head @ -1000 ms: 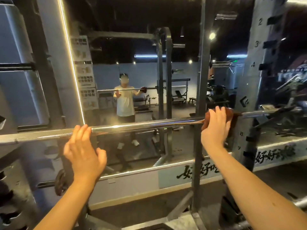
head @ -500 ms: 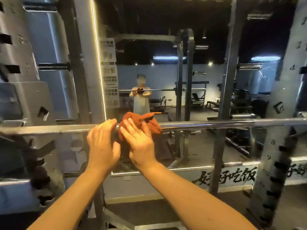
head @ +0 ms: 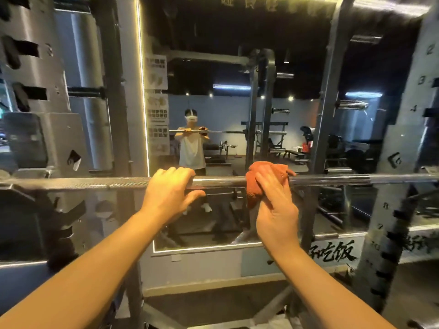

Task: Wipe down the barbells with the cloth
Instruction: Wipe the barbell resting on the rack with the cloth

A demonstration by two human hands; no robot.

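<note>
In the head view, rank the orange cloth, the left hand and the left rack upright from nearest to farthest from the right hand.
1. orange cloth: under the right hand, on the barbell.
2. left hand: on the barbell, further left.
3. left rack upright: far left, past the left hand.

Barbell (head: 95, 184) ends cut off, rack (head: 392, 210) blurred
</note>
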